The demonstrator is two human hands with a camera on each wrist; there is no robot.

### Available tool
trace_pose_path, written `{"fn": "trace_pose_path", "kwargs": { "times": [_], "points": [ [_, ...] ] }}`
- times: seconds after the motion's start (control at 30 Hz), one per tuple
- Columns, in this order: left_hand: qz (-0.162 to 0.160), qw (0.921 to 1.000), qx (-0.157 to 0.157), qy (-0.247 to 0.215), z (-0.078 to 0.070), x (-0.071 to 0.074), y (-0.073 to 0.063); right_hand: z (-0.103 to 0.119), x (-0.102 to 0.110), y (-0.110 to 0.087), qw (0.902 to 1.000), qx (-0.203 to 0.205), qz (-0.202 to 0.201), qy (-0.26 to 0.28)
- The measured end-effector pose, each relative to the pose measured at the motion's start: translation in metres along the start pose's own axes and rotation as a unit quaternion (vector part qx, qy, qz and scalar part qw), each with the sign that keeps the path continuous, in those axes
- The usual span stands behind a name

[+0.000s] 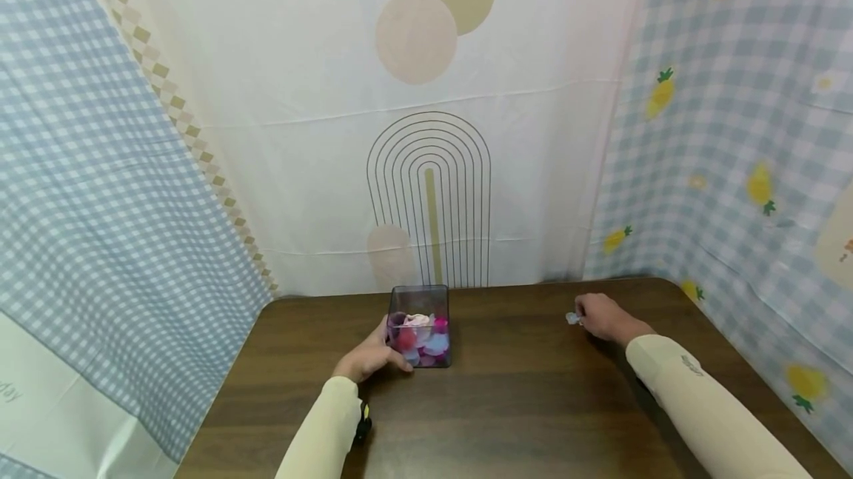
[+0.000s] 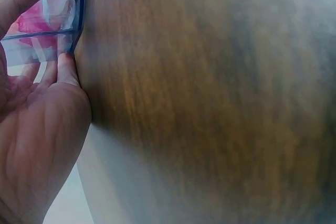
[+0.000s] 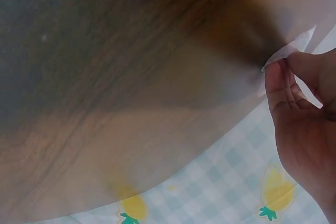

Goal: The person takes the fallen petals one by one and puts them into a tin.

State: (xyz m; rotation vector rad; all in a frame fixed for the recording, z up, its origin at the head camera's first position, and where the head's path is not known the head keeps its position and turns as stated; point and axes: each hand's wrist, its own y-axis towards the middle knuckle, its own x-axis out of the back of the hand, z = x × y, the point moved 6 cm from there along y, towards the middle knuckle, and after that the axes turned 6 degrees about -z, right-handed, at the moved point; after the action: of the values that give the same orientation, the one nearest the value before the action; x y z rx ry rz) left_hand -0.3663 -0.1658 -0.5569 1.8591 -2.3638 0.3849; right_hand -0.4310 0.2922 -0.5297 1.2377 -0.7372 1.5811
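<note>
A clear plastic box (image 1: 418, 353) with a dark rim stands on the table, filled with pink, white and pale blue thin pieces (image 1: 436, 344). My left hand (image 1: 373, 354) holds the box at its left side, the thumb along the front and the other fingers around the far side. In the left wrist view the fingers show against the clear wall of the box (image 2: 42, 45). Far to the right, my right hand (image 1: 600, 317) pinches a small, thin, whitish translucent piece (image 3: 291, 48) between thumb and fingertips, close over the table.
The brown wooden table (image 1: 493, 405) has a rounded far right corner. A white patterned cloth (image 1: 320, 190) hangs right behind it. Checked cloths hang at the left (image 1: 133, 190) and right (image 1: 740, 131). A black band (image 1: 363, 422) sits at the left wrist.
</note>
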Motion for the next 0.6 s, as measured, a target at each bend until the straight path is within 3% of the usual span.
{"fn": "trace_pose_path", "kwargs": {
  "times": [0.27, 0.6],
  "points": [
    [-0.003, 1.0000, 0.005, 0.003, -0.0009, -0.0013, -0.0019, -0.0003, -0.0032, -0.0023, 0.9997, 0.000, -0.011, -0.021],
    [0.002, 1.0000, 0.004, -0.005, 0.0011, 0.0030, 0.0011, -0.0050, 0.0047, -0.0073, 0.9992, -0.028, -0.026, 0.015]
  ]
}}
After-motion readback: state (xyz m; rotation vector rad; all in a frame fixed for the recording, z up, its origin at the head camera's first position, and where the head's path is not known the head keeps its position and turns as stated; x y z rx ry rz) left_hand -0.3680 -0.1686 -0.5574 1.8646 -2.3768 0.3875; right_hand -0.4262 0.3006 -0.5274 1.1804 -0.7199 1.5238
